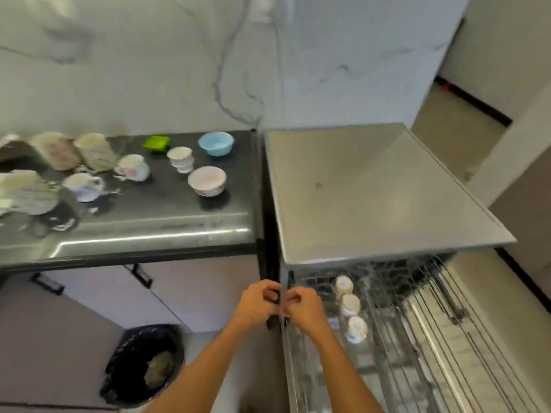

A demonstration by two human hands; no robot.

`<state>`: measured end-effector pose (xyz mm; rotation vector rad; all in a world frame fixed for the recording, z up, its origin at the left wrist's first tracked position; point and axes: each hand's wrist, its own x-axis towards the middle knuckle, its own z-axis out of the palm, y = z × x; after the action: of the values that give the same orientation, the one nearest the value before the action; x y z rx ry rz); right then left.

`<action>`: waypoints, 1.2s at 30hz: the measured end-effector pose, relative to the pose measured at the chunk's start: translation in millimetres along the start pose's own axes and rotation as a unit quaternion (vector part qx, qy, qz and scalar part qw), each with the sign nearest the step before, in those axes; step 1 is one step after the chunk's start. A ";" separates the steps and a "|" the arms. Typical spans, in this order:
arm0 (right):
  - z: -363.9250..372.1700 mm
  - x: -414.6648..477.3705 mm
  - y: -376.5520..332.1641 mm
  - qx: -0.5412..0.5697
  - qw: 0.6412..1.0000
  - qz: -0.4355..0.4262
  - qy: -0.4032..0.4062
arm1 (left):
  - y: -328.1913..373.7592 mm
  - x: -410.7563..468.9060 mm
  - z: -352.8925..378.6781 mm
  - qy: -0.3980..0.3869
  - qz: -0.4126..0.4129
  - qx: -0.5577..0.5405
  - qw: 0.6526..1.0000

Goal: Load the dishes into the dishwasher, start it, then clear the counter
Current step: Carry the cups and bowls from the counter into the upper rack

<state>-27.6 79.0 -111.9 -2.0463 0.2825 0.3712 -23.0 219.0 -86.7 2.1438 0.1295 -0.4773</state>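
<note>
The dishwasher (372,189) stands right of the counter, its wire rack (417,338) pulled out toward me. Three white cups (350,304) lie in a row along the rack's left side. My left hand (258,304) and my right hand (304,305) are close together at the rack's left edge, fingers curled round a dark strip (272,321) of that edge. On the dark counter (179,228) stand a blue bowl (216,143), a white patterned bowl (207,180), a stack of small cups (180,159), a green dish (156,143) and two mugs (134,167).
Crumpled wrappers and paper (59,156) crowd the counter's left end. A bin lined with a black bag (146,365) stands on the floor below the counter, left of my arms. Cabinet doors with black handles (140,274) sit under the counter. A doorway opens at the far right.
</note>
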 end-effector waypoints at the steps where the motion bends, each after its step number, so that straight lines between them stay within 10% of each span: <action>1: 6.9 -0.8 -16.6 -0.006 1.000 -0.020 -0.008 | -4.6 -5.9 -17.0 0.024 0.000 -0.002 1.000; 18: 181.4 43.5 -238.4 -0.027 0.977 -0.199 -0.077 | -96.2 -6.5 -279.9 0.241 -0.004 -0.084 0.967; 36: 213.4 179.4 -343.9 0.005 0.982 -0.164 0.097 | -82.3 134.2 -377.8 0.197 0.025 -0.111 0.974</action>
<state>228.4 422.3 0.6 -2.0763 0.0598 -0.0339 187.4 561.0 -7.2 1.9913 0.3352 -0.0006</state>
